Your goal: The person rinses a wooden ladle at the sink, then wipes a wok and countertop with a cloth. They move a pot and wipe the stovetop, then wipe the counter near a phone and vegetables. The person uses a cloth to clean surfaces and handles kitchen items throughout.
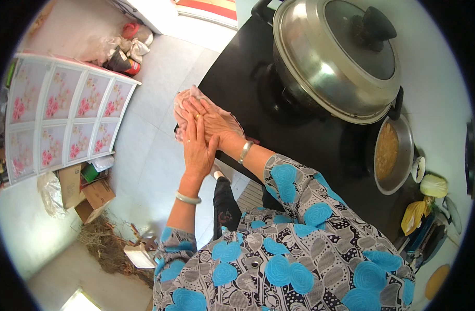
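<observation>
A bunched pink cloth (pixel 183 102) lies at the left corner of a black countertop (pixel 299 144), part of it over the edge. My right hand (pixel 213 120) is on the cloth, fingers stretched forward across it, with a yellow ring on one finger. Lapping against it, my left hand (pixel 198 153) lies with its fingers partly over the right hand and the cloth. The left thumb points towards the right wrist. What the cloth covers is hidden.
A large lidded steel pan (pixel 319 66) stands on the counter beyond my right arm. Farther right are a metal basin (pixel 405 155) with brown contents, a cabbage (pixel 434 185) and a yellow bag (pixel 413 217). Floral drawers (pixel 70 116) and cardboard boxes (pixel 95 200) line the left side.
</observation>
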The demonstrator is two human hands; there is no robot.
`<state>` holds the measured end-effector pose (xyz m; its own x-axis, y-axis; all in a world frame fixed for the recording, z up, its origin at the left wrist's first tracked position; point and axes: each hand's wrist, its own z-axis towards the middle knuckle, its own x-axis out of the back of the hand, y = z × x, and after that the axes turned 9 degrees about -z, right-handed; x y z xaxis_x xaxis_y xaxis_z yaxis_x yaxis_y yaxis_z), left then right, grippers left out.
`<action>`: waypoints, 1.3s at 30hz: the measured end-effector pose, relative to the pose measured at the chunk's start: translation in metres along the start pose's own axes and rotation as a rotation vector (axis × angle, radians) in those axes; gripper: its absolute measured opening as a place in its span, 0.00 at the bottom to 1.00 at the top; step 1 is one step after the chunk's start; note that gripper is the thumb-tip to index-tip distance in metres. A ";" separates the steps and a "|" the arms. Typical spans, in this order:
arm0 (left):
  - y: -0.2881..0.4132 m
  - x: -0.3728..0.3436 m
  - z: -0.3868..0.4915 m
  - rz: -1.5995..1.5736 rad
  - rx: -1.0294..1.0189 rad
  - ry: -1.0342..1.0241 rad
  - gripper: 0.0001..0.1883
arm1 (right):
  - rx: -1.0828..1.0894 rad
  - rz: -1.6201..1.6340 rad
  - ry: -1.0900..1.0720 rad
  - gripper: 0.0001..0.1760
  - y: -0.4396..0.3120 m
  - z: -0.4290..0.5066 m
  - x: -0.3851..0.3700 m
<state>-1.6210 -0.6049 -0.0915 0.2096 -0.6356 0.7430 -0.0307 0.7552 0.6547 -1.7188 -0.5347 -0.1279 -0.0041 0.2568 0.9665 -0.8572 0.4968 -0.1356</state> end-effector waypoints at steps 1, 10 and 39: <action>-0.006 0.000 0.005 0.012 -0.001 -0.034 0.35 | -0.032 0.045 0.072 0.41 0.001 0.006 -0.004; 0.018 0.017 -0.042 -0.340 -0.227 -0.372 0.41 | -0.386 0.017 -0.064 0.39 -0.040 -0.083 0.033; -0.002 -0.041 0.194 -0.269 -0.696 -0.521 0.32 | -1.070 -0.500 -0.026 0.37 0.084 0.024 0.011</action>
<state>-1.8194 -0.6110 -0.0963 -0.3492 -0.6685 0.6567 0.5878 0.3895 0.7091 -1.8028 -0.5100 -0.1239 0.1887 -0.1741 0.9665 0.1008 0.9824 0.1573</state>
